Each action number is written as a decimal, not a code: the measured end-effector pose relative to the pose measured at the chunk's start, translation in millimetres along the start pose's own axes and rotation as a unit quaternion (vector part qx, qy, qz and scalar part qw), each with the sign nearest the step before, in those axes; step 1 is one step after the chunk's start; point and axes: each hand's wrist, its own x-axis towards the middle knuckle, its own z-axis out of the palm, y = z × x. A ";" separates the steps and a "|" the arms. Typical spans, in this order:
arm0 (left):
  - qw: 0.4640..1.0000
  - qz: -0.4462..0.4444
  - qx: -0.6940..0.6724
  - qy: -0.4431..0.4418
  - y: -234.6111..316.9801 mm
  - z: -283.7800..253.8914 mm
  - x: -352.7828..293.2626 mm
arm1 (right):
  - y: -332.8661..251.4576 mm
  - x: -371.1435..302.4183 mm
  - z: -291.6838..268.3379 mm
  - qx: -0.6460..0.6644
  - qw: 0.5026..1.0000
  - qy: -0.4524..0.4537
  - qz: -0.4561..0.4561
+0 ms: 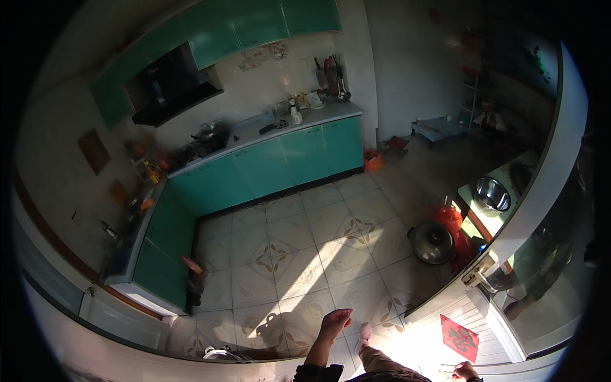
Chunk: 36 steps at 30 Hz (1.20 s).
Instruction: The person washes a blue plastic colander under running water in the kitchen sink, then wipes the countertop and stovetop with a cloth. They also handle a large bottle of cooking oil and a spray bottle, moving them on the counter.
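My left hand [335, 324] is out in front of me over the tiled floor, its fingers curled closed with nothing showing in them. My right hand [466, 370] is low at the lower right, beside the white door. Its fingers are closed around what look like thin sticks [448, 365], whose ends point left; their exact kind is too small to tell. One foot in a pink shoe [365, 333] is forward on the tiles. A red decorated sheet [459, 339] is fixed to the door panel just above my right hand.
Green cabinets [254, 172] with a grey countertop line the far and left walls. A lidded pan [432, 242] and red bags stand right, below a table holding a steel bowl [491, 195]. The white-framed glass door [541, 299] is close on my right. A white pot [219, 353] sits lower left.
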 end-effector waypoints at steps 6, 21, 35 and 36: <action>0.999 -0.038 -0.015 0.012 53.3 -40.1 89.5 | -201.9 42.5 59.4 -0.020 0.948 -0.229 -0.221; 0.961 -0.115 -0.096 0.234 61.0 -272.8 208.1 | -495.2 65.3 74.0 -0.180 0.955 0.128 -0.196; 0.975 -0.079 0.013 0.205 205.5 -368.0 346.7 | -635.7 64.2 191.6 -0.050 0.997 -0.015 -0.065; 0.975 -0.071 0.044 0.204 213.0 -375.4 358.4 | -651.7 62.1 204.6 -0.070 0.992 -0.071 -0.078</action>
